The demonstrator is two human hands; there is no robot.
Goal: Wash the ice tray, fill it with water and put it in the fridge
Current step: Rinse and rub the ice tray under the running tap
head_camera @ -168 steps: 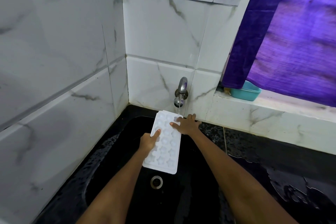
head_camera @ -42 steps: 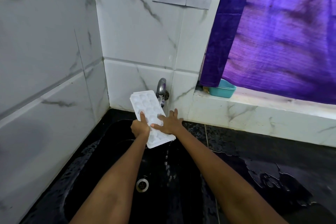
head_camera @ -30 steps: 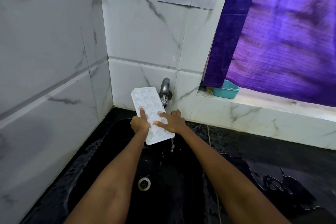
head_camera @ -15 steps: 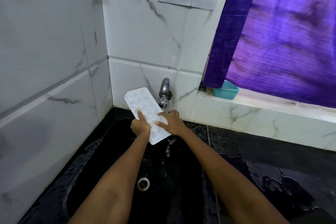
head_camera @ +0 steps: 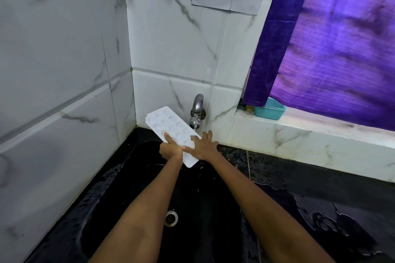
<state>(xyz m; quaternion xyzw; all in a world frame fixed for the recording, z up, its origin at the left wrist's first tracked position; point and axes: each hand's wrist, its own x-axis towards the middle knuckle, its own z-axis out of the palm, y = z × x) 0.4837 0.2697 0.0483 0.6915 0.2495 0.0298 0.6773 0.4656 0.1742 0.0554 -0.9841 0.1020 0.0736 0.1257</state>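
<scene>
Tilted further, ice tray: left hand grips, right hand presses flat.

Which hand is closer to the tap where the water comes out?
The right hand. It lies flat on the ice tray, just below the tap. The left hand grips the tray's left edge, farther from the spout.

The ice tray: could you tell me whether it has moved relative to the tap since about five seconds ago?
Yes. The ice tray has swung its far end left of the tap and tilted up; earlier that end lay under the spout.
</scene>
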